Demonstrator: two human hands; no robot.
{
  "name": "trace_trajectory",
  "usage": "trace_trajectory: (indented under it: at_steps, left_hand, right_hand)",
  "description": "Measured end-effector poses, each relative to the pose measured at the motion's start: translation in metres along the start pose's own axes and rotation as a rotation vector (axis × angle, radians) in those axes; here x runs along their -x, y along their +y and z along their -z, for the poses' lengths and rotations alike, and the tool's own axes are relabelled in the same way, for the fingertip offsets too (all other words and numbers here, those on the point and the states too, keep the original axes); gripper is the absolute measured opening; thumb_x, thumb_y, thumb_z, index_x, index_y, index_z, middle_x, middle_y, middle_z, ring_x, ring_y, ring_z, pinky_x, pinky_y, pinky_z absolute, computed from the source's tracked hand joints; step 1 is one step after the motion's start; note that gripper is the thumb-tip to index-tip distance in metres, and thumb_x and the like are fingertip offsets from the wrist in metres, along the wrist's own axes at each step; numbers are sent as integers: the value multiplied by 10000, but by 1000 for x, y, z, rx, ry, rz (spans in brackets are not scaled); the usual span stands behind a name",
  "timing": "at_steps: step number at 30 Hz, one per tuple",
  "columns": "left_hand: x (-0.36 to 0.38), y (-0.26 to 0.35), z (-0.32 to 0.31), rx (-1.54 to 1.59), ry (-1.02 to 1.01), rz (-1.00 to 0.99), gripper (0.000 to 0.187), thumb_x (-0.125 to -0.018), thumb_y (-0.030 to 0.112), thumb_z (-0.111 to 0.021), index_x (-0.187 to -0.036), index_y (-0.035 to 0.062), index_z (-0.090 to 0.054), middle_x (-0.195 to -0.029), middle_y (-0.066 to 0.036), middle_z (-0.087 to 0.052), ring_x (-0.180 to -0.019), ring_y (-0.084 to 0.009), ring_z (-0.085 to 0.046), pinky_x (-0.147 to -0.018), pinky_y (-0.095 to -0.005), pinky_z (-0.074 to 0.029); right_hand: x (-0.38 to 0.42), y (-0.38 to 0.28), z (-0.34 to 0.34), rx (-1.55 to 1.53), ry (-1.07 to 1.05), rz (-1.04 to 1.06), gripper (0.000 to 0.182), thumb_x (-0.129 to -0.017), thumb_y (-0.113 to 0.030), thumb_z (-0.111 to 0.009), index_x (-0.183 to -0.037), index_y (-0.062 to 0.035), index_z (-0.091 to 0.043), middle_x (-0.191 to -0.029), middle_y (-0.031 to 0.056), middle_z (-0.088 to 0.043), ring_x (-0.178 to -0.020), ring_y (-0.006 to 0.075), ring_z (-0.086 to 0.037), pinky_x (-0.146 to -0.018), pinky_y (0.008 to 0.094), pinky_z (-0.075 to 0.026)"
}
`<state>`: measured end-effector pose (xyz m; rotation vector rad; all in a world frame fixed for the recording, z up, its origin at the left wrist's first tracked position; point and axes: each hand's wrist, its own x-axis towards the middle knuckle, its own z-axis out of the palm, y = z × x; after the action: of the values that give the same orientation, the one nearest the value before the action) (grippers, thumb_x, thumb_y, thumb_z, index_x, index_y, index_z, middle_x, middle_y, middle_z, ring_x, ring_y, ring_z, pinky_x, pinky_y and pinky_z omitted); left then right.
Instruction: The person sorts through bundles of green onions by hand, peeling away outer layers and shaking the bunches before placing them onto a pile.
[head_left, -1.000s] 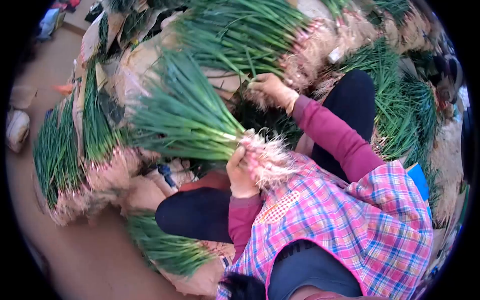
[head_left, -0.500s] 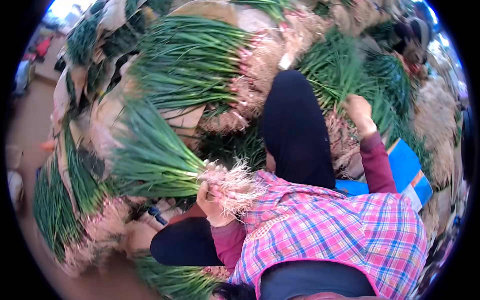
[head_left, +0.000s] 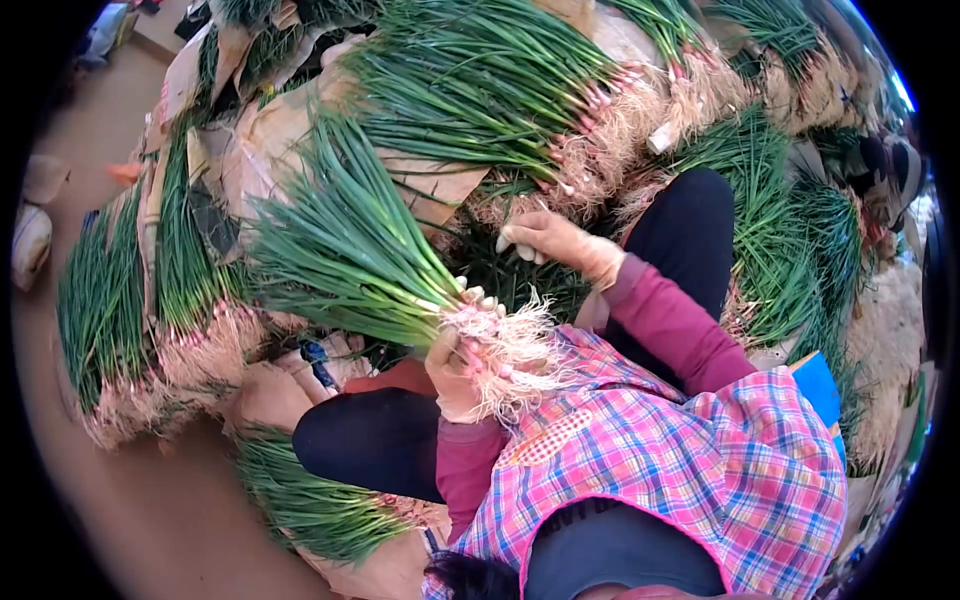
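Note:
My left hand [head_left: 458, 375] is closed around a thick bunch of green onions [head_left: 375, 255], just above the roots. The green leaves fan out to the upper left, and the pale, stringy roots point right over my lap. My right hand [head_left: 550, 240] is raised to the upper right of this bunch, apart from it, with fingers curled together. Whatever it may hold is too small to make out. Fingertip covers show on both hands.
A wide row of green onions [head_left: 480, 80] lies beyond my hands. More bundles [head_left: 170, 310] stand at the left, a loose pile [head_left: 765, 230] is at the right, and another bundle [head_left: 320, 490] lies by my left knee. A blue box [head_left: 818, 390] is at my right side.
My right hand has moved left from the pile on the right to near the held bunch. My left hand still grips the bunch, whose leaves now point more upward. The view has shifted.

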<state>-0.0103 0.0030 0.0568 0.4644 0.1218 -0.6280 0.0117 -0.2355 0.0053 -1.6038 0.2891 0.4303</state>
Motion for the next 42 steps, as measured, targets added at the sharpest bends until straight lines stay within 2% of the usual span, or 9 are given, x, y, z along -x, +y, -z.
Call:
trace_trajectory:
  at_steps: [2,6,10,12,16,22,30,36,42]
  left_hand:
    - [-4,-6,0,24,-53,-14,617,-799,177,-575,-1341,-29,-362,-1170,-140,-502,-1089,-271,-511,-1011,-447,-396]
    - [-8,-9,1,13,-98,-3,599,-820,162,-548,-1363,-20,-371,-1204,-131,-519,-1116,-271,-522,-1040,-436,-389]
    - [-9,-15,8,31,-28,36,582,-817,118,-562,-1351,-34,-389,-1279,-154,-527,-1203,-291,-509,-1089,-457,-358]
    - [-13,-21,22,-19,9,40,570,-821,96,-549,-1352,-36,-390,-1320,-214,-505,-1315,-359,-415,-1140,-491,-290]
    - [-14,-18,31,-139,146,175,262,-869,101,-554,-1082,-47,-587,-794,-116,-637,-636,-172,-617,-547,-279,-528]
    - [-5,-10,25,-110,174,203,246,-826,123,-612,-1021,-26,-616,-729,-146,-656,-516,-181,-610,-469,-257,-505]
    - [-7,-14,40,-145,179,214,258,-847,94,-557,-1057,-50,-601,-787,-124,-643,-579,-162,-598,-532,-236,-502]
    - [3,-14,2,-52,229,71,305,-835,96,-578,-1102,-52,-580,-822,-113,-628,-592,-158,-588,-546,-280,-529]
    - [2,-12,-5,-38,205,125,373,-856,170,-611,-1148,-55,-554,-834,-108,-634,-611,-174,-609,-594,-313,-548]
  right_hand:
    - [22,11,3,1138,259,229,290,-886,-369,-599,-1026,-126,-673,-827,78,-668,-788,249,-662,-689,373,-513]
    - [3,-6,39,1065,889,152,216,-838,-313,-622,-899,-110,-666,-809,120,-673,-715,326,-664,-647,441,-532]
    - [-41,22,52,1096,668,-105,127,-807,-213,-607,-786,-97,-655,-768,150,-666,-716,344,-648,-655,452,-514]
    - [16,-6,-9,736,720,302,222,-765,-317,-719,-779,-107,-648,-753,130,-650,-740,315,-636,-661,416,-497]
    - [23,0,-65,-46,340,299,243,-818,-293,-717,-803,-66,-633,-737,56,-629,-753,169,-625,-685,322,-489]
    - [-13,4,-50,-703,-210,34,256,-928,-219,-623,-1088,-22,-588,-929,15,-635,-721,73,-591,-645,210,-491]
    - [-17,12,-83,-867,195,-35,175,-936,-195,-582,-821,-79,-645,-630,-31,-561,-515,50,-474,-456,198,-370]
    - [-10,26,-48,859,549,265,313,-823,-365,-700,-983,-100,-651,-922,124,-657,-833,340,-642,-730,390,-521]
    - [-61,1,22,1095,642,210,379,-823,-230,-684,-1100,-69,-482,-843,130,-646,-752,328,-650,-644,432,-511]
